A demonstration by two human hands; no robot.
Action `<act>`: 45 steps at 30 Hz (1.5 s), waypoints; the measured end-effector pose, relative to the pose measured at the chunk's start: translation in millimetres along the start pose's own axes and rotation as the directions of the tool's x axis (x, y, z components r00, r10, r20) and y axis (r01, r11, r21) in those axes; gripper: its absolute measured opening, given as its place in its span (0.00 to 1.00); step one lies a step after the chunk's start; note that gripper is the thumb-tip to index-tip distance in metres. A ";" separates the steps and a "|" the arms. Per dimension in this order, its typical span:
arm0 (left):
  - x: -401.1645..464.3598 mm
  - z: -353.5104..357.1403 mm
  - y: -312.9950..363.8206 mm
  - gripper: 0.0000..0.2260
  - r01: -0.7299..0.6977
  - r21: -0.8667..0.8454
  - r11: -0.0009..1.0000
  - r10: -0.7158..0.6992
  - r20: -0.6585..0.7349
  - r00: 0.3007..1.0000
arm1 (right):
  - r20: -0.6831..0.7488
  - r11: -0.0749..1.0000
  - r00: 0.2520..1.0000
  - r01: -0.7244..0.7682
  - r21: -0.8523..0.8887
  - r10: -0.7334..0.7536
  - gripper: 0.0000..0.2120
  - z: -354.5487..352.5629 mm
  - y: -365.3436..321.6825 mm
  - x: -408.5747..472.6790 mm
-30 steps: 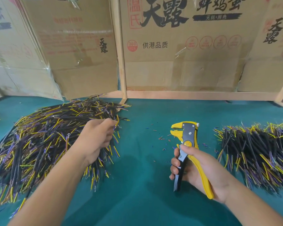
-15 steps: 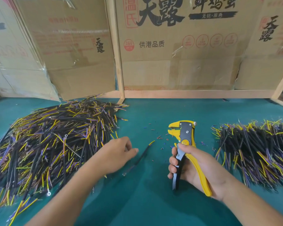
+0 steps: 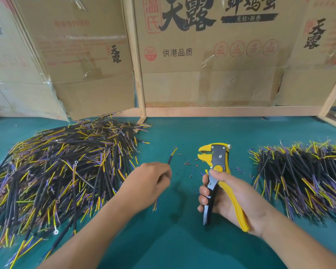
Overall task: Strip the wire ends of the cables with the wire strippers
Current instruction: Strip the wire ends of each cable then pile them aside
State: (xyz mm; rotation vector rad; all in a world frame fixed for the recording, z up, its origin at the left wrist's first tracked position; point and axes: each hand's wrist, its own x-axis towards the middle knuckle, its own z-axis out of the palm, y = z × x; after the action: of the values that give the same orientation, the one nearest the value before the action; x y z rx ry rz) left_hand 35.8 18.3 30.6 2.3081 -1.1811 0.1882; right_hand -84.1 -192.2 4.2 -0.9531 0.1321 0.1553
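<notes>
Left hand (image 3: 150, 183) pinches one cable (image 3: 171, 157), its wire ends aimed toward the wire strippers (image 3: 214, 162); right hand (image 3: 233, 199) grips the handles, jaws apart, ready to receive them above the table (image 3: 182, 239).

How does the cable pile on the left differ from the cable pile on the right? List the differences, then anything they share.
The left pile is sprawling and tangled, its cables crossing at many angles; the right pile lies in tidier, roughly parallel rows. The left pile shows ring terminals; none are evident on the right pile. Both hold black cables with yellow and purple wires, on the green table.
</notes>
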 end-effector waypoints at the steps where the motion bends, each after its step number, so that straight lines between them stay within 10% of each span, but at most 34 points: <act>1: -0.4 -1.4 1.4 0.05 0.000 -0.030 1.000 0.000 -0.027 1.000 | 0.001 1.000 1.000 -0.002 0.002 0.002 0.18 0.4 -0.4 -0.3; 8: 1.6 3.4 -0.2 0.13 0.216 -0.143 0.966 -0.244 -0.218 0.945 | -0.010 1.000 1.000 -0.005 0.001 0.005 0.19 1.7 -0.9 -1.0; 17: 8.1 2.2 12.2 0.05 0.174 -0.838 0.517 -0.413 -0.067 0.908 | -0.007 1.000 1.000 -0.004 -0.007 0.004 0.19 -0.5 -0.3 0.0; 34: 4.9 -14.9 30.5 0.03 -0.034 -0.944 0.329 -0.362 -0.159 0.919 | 0.007 1.000 1.000 -0.001 -0.001 0.001 0.18 -1.3 0.9 1.0; 45: 1.5 -15.3 28.9 0.11 -0.051 -0.927 0.372 -0.236 -0.148 0.960 | -0.009 1.000 1.000 0.000 -0.020 0.000 0.20 7.6 -3.0 -5.5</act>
State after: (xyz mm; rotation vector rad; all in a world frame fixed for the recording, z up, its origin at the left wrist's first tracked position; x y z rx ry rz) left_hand 15.8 11.4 55.6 1.2352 -0.6853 -0.2000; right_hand -88.6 -188.1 12.0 -0.9735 0.1390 0.1523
